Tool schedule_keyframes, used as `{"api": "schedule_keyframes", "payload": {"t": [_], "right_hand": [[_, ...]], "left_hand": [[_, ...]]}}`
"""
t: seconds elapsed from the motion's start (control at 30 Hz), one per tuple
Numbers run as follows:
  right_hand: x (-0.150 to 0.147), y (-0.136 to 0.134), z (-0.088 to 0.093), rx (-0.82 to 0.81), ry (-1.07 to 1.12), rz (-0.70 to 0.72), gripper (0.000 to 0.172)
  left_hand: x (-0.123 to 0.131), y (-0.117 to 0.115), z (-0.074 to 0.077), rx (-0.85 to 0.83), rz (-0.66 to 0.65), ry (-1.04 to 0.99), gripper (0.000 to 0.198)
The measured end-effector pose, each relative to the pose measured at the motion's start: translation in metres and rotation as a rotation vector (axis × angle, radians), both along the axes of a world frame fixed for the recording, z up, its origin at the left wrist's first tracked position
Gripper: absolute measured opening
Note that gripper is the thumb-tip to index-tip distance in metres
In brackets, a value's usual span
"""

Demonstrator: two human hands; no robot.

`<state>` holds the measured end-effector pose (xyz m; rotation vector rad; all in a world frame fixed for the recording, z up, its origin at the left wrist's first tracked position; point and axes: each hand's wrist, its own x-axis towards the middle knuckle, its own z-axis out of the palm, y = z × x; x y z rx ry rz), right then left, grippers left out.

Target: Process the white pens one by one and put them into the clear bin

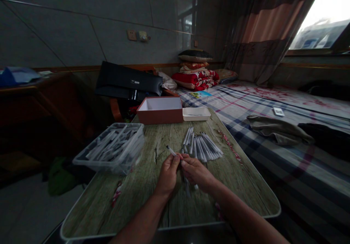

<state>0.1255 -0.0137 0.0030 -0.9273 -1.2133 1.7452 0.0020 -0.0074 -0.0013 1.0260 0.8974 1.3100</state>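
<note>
Above the middle of the wood-patterned table (153, 200), a slim pale pen (171, 150) with a dark end points up and to the left. My left hand (167, 171) pinches it between thumb and fingers. Meeting it at the pen's lower part is my right hand (197, 171), also closed, its fingertips touching the left ones and hiding that part. Just beyond the right hand, several similar pens (207, 147) lie fanned out side by side. Under the right hand, more pen ends (196, 187) show, partly covered.
A clear plastic bin (128, 166) full of pens stands at the table's left edge. At the far edge are a reddish-brown open box (160, 117) and a small white tray (196, 118). A bed (273, 163) with a checked sheet adjoins the right side.
</note>
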Motion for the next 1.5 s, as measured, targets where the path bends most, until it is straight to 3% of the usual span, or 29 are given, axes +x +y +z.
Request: {"api": "schedule_keyframes", "payload": {"t": [0.13,0.3,0.5,0.87,0.97,1.03,1.1,1.2,1.3,1.4,1.5], "right_hand": [[-0.001,0.001,-0.004,0.051,-0.017,-0.023,0.044],[0.0,0.001,-0.007,0.238,-0.096,-0.065,0.045],[0.004,0.0,-0.003,0.31,-0.189,-0.061,0.047],[0.005,-0.002,0.002,0.24,-0.172,-0.012,0.045],[0.014,0.006,0.001,0.165,-0.209,-0.081,0.039],[0.021,0.013,0.0,0.1,-0.185,-0.215,0.039],[0.026,0.019,0.001,0.04,-0.123,-0.301,0.042],[0.028,0.022,0.003,-0.002,-0.068,-0.299,0.046],[0.027,0.02,0.002,-0.021,-0.091,-0.246,0.05],[0.026,0.018,0.0,-0.009,-0.12,-0.186,0.054],[0.026,0.018,0.0,-0.035,-0.081,-0.143,0.053]], "left_hand": [[0.0,0.0,0.003,0.009,0.032,0.044,0.026],[-0.002,0.0,0.006,0.023,0.113,0.164,0.023],[-0.005,0.001,0.004,0.027,0.117,0.18,0.025],[-0.01,0.006,-0.001,0.04,0.126,0.049,0.026],[-0.012,0.008,0.003,-0.01,0.172,-0.057,0.029],[-0.013,0.007,0.007,-0.072,0.123,-0.094,0.031],[-0.014,0.004,0.011,-0.129,-0.022,-0.105,0.035],[-0.015,0.0,0.016,-0.188,-0.288,-0.119,0.041],[-0.018,-0.002,0.015,-0.22,-0.472,-0.159,0.032],[-0.02,-0.001,0.01,-0.236,-0.566,-0.203,0.023],[-0.02,0.001,0.009,-0.254,-0.541,-0.278,0.017]]}}
